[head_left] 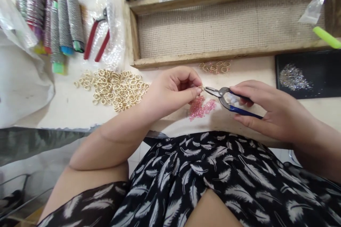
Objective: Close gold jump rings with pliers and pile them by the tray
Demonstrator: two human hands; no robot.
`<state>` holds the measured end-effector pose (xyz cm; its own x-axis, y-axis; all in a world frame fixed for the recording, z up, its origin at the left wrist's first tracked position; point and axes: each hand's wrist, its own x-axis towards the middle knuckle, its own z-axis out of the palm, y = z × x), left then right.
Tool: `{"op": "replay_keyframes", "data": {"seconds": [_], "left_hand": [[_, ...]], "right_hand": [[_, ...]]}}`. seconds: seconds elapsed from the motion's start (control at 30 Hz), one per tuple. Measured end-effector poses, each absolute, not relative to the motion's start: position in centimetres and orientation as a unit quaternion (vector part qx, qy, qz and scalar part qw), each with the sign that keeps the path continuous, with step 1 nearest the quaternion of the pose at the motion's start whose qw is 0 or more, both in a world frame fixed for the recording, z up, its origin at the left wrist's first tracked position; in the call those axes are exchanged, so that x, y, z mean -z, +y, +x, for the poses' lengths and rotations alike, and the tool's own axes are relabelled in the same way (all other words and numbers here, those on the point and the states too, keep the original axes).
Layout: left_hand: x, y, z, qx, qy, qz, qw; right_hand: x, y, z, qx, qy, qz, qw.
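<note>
Between the thumb and fingers of my left hand [183,87] is a small gold ring [203,88], mostly hidden by the fingertips. My right hand [269,108] is wrapped round blue-handled pliers [222,94], whose jaw tips meet the ring. Under the hands lies a pile of pink beads [198,109]. Left of my left wrist is a heap of gold rings [117,88]. Several gold rings with pink beads [214,66] lie just beyond my fingers.
A wooden frame with mesh [231,25] spans the back. At the right, a black tray [319,78] holds silvery beads. Red-handled pliers [92,39] and several tubes wound with silvery rings [70,14] lie on plastic at the left.
</note>
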<state>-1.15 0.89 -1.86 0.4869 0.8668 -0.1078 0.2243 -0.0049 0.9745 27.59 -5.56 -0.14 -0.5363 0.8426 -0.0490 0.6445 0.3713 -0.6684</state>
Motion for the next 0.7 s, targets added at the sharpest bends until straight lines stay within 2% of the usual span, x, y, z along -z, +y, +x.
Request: {"op": "replay_keyframes", "data": {"seconds": [0.13,0.27,0.47,0.7], "left_hand": [[1.81,0.77,-1.47,-0.293,0.398,0.715,0.495],[1.70,0.78,-1.68,-0.307,0.312,0.813,0.383],[1.59,0.40,-1.51,-0.316,0.314,0.866,0.228],[1.28,0.07,-1.47,-0.296,0.316,0.885,0.172]], "right_hand": [[0.04,-5.52,27.81,-0.356,-0.804,-0.452,0.149],[-0.19,-5.32,27.88,-0.409,-0.780,-0.452,0.146],[-0.32,-5.49,27.96,-0.464,-0.734,-0.467,0.166],[-0.27,-5.64,27.72,-0.496,-0.699,-0.479,0.187]]}}
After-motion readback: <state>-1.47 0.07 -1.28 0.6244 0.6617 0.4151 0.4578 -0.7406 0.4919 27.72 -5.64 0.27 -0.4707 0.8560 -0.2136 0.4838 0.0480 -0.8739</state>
